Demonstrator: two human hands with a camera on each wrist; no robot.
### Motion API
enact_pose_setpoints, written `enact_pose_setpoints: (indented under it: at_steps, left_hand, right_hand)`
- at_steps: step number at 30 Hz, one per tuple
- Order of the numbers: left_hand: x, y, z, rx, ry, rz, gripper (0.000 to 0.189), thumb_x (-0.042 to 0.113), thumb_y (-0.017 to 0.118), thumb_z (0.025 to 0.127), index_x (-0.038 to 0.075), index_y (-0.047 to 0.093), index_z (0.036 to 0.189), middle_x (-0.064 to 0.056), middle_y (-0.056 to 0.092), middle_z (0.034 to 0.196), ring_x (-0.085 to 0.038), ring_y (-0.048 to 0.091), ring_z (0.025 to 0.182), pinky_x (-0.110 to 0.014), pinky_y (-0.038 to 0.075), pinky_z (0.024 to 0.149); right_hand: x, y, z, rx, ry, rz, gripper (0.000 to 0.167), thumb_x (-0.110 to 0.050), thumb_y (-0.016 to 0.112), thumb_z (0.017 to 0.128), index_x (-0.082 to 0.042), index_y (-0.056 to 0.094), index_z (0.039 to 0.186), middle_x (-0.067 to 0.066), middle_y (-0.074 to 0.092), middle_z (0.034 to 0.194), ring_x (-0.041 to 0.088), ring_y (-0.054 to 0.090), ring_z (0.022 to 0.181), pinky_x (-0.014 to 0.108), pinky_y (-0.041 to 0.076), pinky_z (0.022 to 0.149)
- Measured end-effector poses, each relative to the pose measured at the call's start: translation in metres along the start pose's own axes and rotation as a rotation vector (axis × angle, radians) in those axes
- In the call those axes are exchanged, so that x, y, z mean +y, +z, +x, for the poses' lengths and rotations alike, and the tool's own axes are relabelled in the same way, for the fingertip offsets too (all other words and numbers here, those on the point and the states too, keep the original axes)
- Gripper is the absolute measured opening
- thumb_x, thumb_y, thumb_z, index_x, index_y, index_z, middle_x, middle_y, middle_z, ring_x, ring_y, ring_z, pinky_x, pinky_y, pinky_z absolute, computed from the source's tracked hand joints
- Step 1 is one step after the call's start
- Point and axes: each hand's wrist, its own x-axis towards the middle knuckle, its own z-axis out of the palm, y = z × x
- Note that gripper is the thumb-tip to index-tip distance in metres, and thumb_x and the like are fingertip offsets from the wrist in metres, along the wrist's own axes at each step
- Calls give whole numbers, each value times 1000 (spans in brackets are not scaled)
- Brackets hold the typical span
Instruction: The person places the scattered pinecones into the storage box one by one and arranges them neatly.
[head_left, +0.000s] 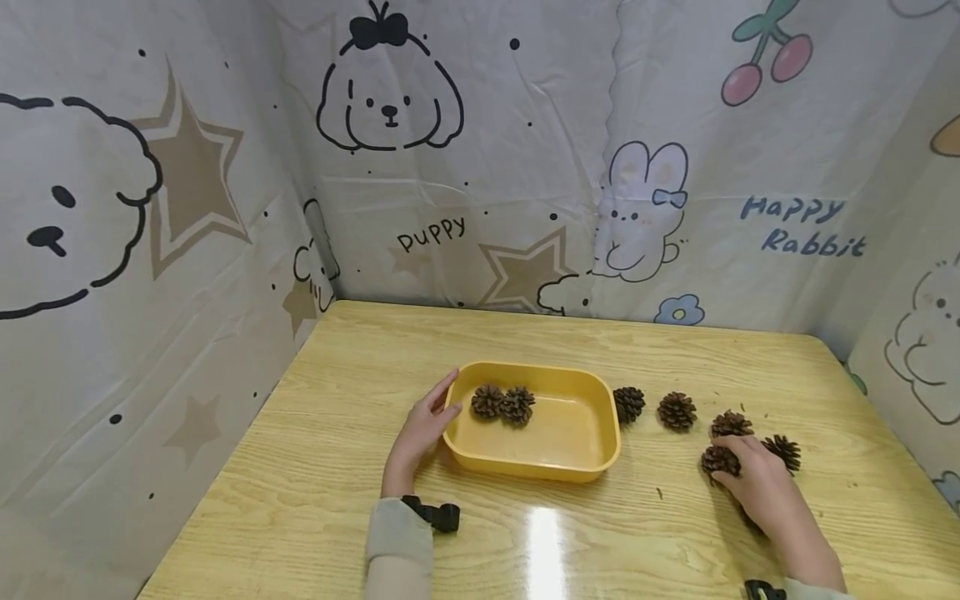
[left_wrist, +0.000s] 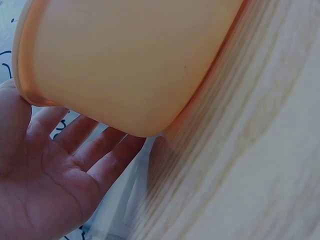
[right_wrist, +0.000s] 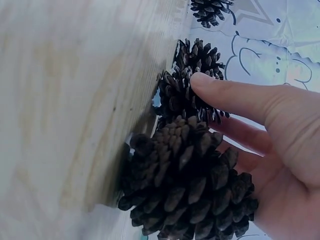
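My left hand grips the left end of a yellow plastic tub, thumb over the rim and the other fingers along the outer wall. In the left wrist view the tub's wall hides the fingertips. Two brown pine cones, one beside the other, lie at the left inside the tub. Off to the right, my right hand holds a pine cone between thumb and fingers, low over the table. A larger-looking pine cone sits close under the palm in the right wrist view.
Beside the tub's right end is a pine cone, with another pine cone farther right. Two more surround the right hand: a pine cone behind it and a pine cone to its right. Printed cloth walls the wooden table.
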Motion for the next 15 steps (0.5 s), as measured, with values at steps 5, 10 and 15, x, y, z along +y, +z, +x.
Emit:
enact_pose_setpoints:
  at_steps: [5,10,15]
  left_hand:
    - [-1,1,0,2,-8,4,57,11,54,100,19,35,153,-12,30,160,-35,32,147,-50,30,120]
    - [0,1,-1,2,-3,15,57,13,54,100,19,35,154,-12,30,161,-35,30,148,-50,28,121]
    - [-1,1,-1,4,-11,16,57,14,54,100,20,35,153,-12,30,161,-36,30,148,-51,28,122]
  right_hand:
    - [-1,0,0,19,-2,0,43,2,77,75,6,62,115,29,62,108,46,62,94,54,56,74]
    - [-4,1,1,79,-20,-8,42,0,78,75,6,63,114,28,62,106,46,63,92,55,56,72]
    - [-6,3,1,173,-62,-1,43,-1,80,74,5,64,113,28,63,106,47,62,94,58,55,74]
